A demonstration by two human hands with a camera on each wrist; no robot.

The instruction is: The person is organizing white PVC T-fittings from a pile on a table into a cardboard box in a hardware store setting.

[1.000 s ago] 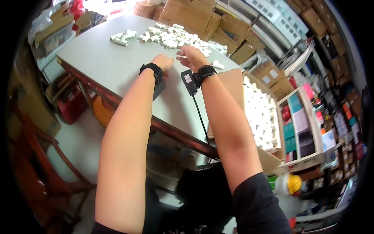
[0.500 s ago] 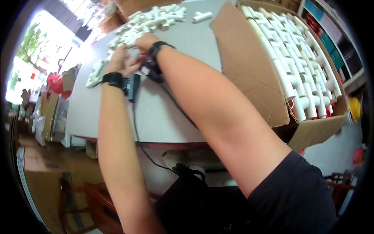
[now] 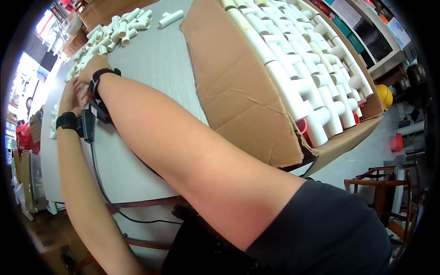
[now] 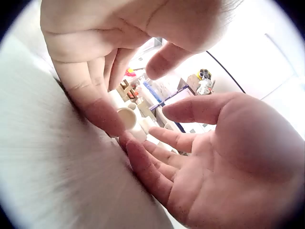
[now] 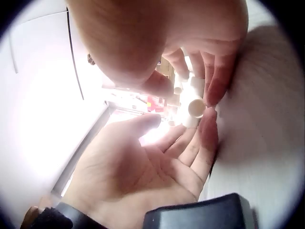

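At the left of the head view, the left hand [image 3: 71, 97] and right hand [image 3: 93, 68] are close together at the near side of a pile of white pipe fittings [image 3: 122, 30]. Both wrist views show the fingertips meeting low by the tabletop, palms cupped apart. White fittings [image 4: 127, 118] [image 5: 195, 108] lie just beyond the fingers; whether the fingers touch them, I cannot tell. The left hand [image 4: 107, 40] [image 5: 143, 162] and right hand [image 4: 217, 157] [image 5: 190, 45] have loosely bent fingers, with no fitting gripped in either palm.
A cardboard box [image 3: 238, 87] full of rows of white fittings [image 3: 293, 68] stands at the right of the table [image 3: 151, 68]. One loose tee fitting [image 3: 171, 18] lies beside its flap. A black cable [image 3: 98, 176] runs from the left wrist over the table edge.
The head view has swung so that the box fills more of it and the hands appear farther left. The hands have moved along the pile's near side and remain close together.
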